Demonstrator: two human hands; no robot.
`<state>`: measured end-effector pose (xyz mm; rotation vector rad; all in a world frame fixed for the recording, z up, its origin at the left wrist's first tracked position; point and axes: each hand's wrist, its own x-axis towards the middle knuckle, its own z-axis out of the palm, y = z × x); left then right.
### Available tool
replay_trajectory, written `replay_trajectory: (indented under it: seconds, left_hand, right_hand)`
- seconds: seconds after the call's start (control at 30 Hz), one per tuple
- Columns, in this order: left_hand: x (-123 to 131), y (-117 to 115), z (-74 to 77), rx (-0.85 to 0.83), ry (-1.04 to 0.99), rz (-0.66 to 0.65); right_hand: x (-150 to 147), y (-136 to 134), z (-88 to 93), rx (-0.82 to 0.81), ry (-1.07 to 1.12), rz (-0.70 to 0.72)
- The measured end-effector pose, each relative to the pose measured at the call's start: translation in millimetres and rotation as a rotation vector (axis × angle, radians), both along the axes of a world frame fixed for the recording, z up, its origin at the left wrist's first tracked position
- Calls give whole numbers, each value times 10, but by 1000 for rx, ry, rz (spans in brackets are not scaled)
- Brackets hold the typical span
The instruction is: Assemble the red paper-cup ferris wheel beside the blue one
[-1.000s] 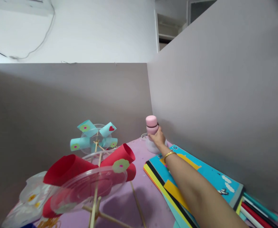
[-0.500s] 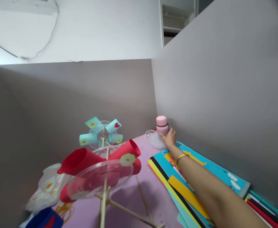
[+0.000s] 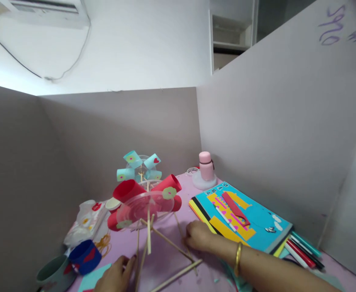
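Note:
A paper Ferris wheel (image 3: 147, 198) with red cones on a clear disc stands on a wooden stick frame (image 3: 162, 251) on the purple table. My right hand (image 3: 198, 236), with a gold bangle on the wrist, rests by the frame's right sticks with its fingers curled against them. My left hand (image 3: 115, 275) lies at the bottom edge, its fingers touching the frame's left sticks. A pink bottle (image 3: 206, 166) stands alone in the far corner.
A second wheel with turquoise cones (image 3: 138, 168) stands behind. A stack of coloured paper (image 3: 241, 213) with a pen lies right, markers (image 3: 302, 249) beside it. A blue paper ring (image 3: 85, 256), a grey cup (image 3: 54, 275) and a plastic bag (image 3: 86, 221) sit left. Grey partitions enclose the desk.
My right hand has let go of the pink bottle and drawn back to the stick frame. My left hand has come into view. The camera has tilted down and pulled back.

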<state>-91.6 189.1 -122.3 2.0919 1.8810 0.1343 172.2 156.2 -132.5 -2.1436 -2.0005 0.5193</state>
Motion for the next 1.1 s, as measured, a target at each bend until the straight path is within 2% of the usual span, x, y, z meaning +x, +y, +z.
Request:
replay_trajectory:
  seconds: [0.07, 0.23, 0.37, 0.5, 0.8, 1.1]
  left_hand:
    - [96, 50, 39, -23, 95, -4]
    - [189, 14, 3, 11, 131, -10]
    - [180, -32, 15, 20, 130, 0]
    - [220, -83, 96, 61, 127, 10]
    - [495, -238, 335, 155, 86, 15]
    - [903, -216, 415, 200, 57, -33]
  right_hand:
    - [-81, 10, 44, -20, -44, -6]
    - [-136, 13, 61, -35, -76, -4]
    - [-128, -7, 39, 4, -48, -12]
    - [-84, -14, 69, 76, -13, -26]
    - [222, -96, 180, 171, 30, -76]
    - [604, -295, 350, 192, 23, -150]
